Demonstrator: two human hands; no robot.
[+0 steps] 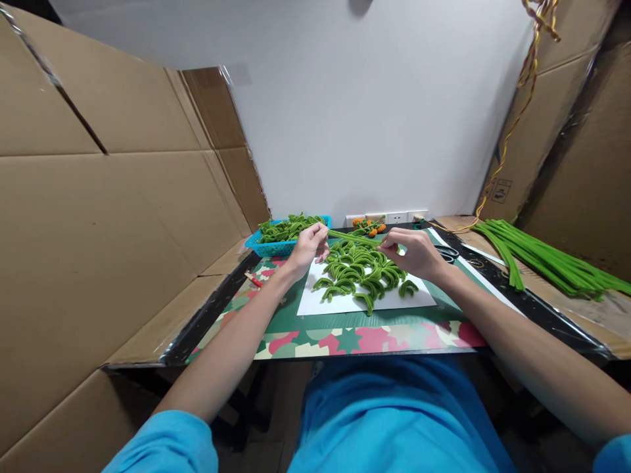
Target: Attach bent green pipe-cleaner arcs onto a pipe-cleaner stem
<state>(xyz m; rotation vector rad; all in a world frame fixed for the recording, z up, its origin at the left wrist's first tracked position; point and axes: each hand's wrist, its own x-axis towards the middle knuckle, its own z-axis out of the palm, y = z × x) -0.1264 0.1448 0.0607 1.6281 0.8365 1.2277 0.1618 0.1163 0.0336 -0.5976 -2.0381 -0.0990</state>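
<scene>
A green pipe cleaner (pixel 353 237) is stretched between my two hands, above the table. My left hand (pixel 310 246) pinches its left end, and my right hand (pixel 410 251) pinches the other end. It looks like one stem or a few lying together; I cannot tell which. Below it, many short, bent green pipe cleaner pieces (pixel 363 270) lie spread on a white sheet of paper (pixel 315 305). Some of the pieces are hidden behind my hands.
A blue basket (pixel 276 248) of green pieces stands at the back left. Orange-and-green pieces (pixel 369 226) lie behind the paper. Scissors (pixel 447 252) are by my right hand. Long green pipe cleaners (pixel 547 259) lie on the right. Cardboard walls (pixel 123 217) flank the table.
</scene>
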